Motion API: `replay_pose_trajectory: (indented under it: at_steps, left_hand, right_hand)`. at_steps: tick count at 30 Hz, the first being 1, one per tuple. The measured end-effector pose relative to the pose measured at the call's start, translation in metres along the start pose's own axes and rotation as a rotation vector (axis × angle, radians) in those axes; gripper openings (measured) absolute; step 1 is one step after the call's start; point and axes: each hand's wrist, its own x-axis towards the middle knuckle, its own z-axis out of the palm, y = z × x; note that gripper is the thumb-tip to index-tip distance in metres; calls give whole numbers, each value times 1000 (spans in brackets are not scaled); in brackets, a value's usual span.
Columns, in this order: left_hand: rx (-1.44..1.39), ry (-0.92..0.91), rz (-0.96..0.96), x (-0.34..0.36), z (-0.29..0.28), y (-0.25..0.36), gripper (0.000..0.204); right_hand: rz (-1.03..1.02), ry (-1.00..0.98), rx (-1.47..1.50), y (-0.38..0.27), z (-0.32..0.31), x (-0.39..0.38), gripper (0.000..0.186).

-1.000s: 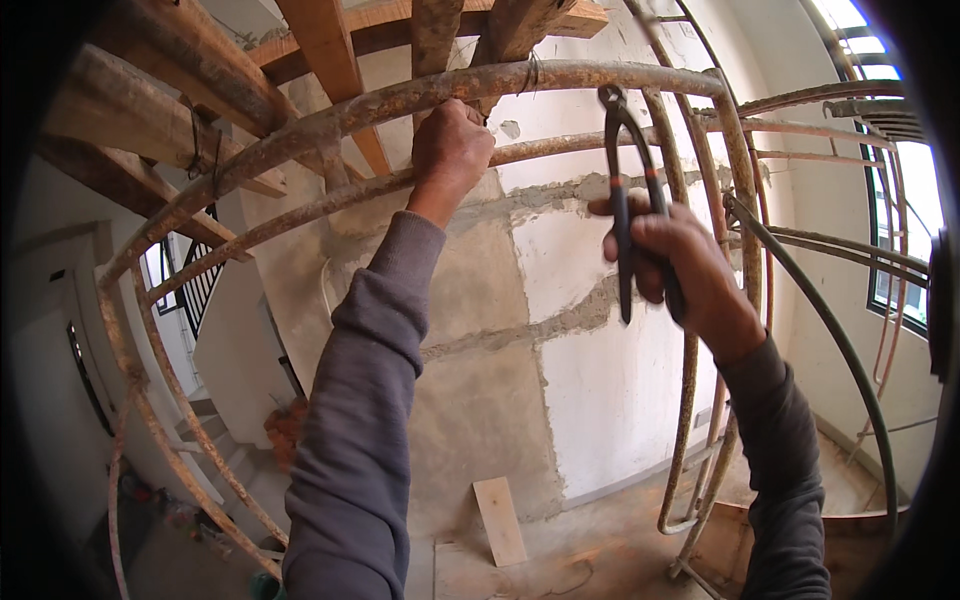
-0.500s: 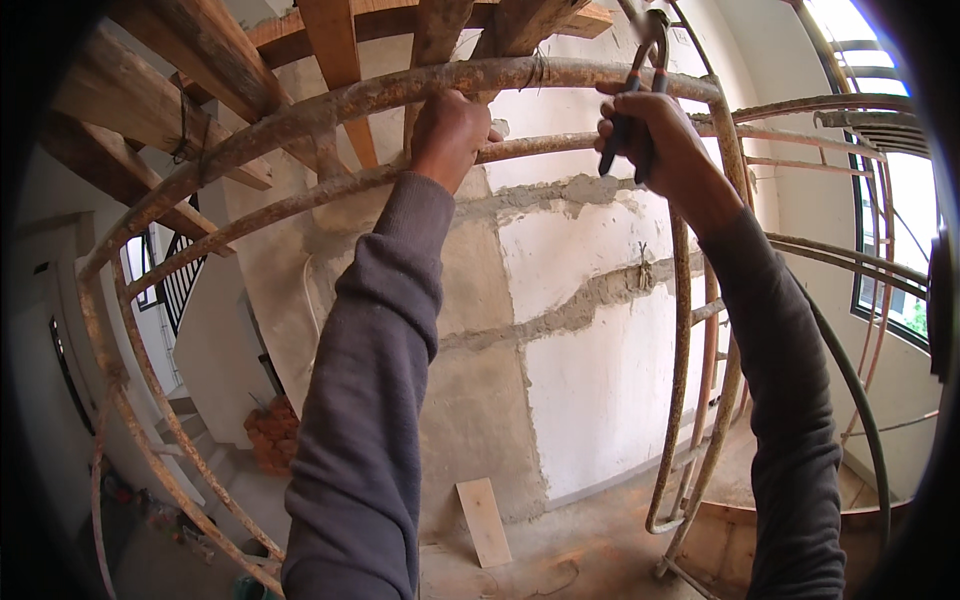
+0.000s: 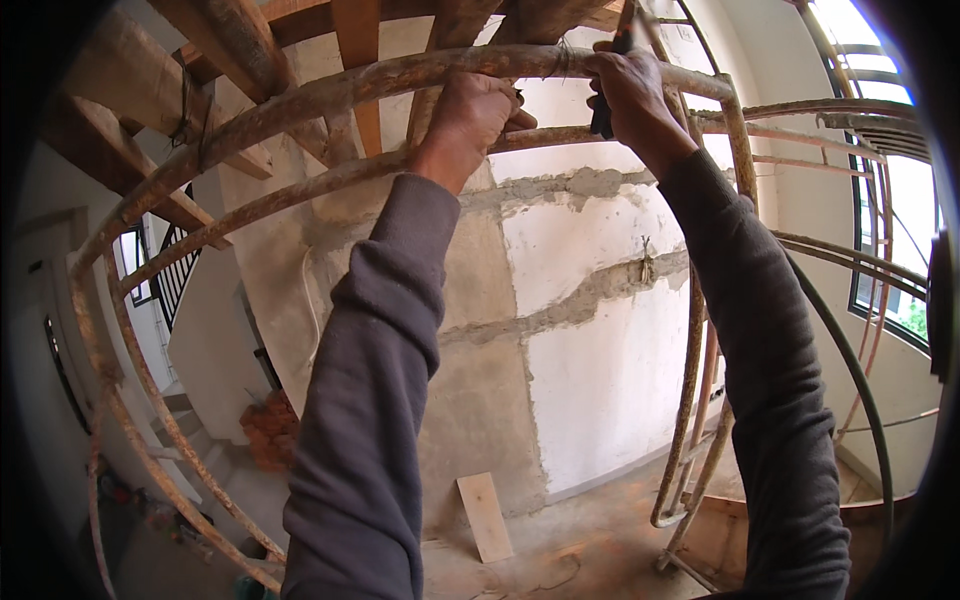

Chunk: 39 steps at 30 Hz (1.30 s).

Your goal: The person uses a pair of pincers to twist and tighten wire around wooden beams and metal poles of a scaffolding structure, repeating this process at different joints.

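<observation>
Both my arms reach up toward a rusty scaffold frame. My left hand (image 3: 468, 125) is closed just below the curved upper pipe (image 3: 400, 75), in front of a wooden beam. A small dark bit shows at its fingertips, too little to make out. In my right hand (image 3: 635, 95) are pincers (image 3: 601, 117) with dark handles, held up against the upper pipe's right part. Their jaws are blurred and partly hidden behind the hand. Thin wire (image 3: 562, 62) is wound around the upper pipe between my hands. The lower pipe (image 3: 550, 138) runs beneath both hands.
Timber beams (image 3: 225, 45) lie overhead at upper left. A half-plastered wall (image 3: 600, 370) stands ahead, with a board (image 3: 485, 517) leaning at its foot. Reddish bricks (image 3: 270, 430) are piled at lower left. A dark hose (image 3: 860, 370) hangs at right near more scaffold pipes (image 3: 840, 255).
My right hand has moved left and up with the pincers, nearer the wire on the upper pipe. My left hand has shifted slightly right and turned, still closed.
</observation>
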Motion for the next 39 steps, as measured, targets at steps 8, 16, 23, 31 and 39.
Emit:
replay_pose_trajectory:
  at_steps: [8,16,23,31,39]
  left_hand:
    - [278,77,116,-8,4,-5,20]
    - [29,18,91,-21,-8,7,55]
    - [-63,-114,214,-35,-11,14,62]
    - [-154,-155,283,-32,-6,16,55]
    - [-351,-36,205,-20,-14,-1,20]
  right_hand:
    - [120,-253,-108,-3,-43,-117,16]
    - [-240,-228,-673,-7,-18,-113,28]
    - [-416,-65,-973,-21,-11,-81,28]
    - [-727,-70,-1158,-6,-3,-79,9]
    - [-656,-260,-1015,-26,8,-102,28]
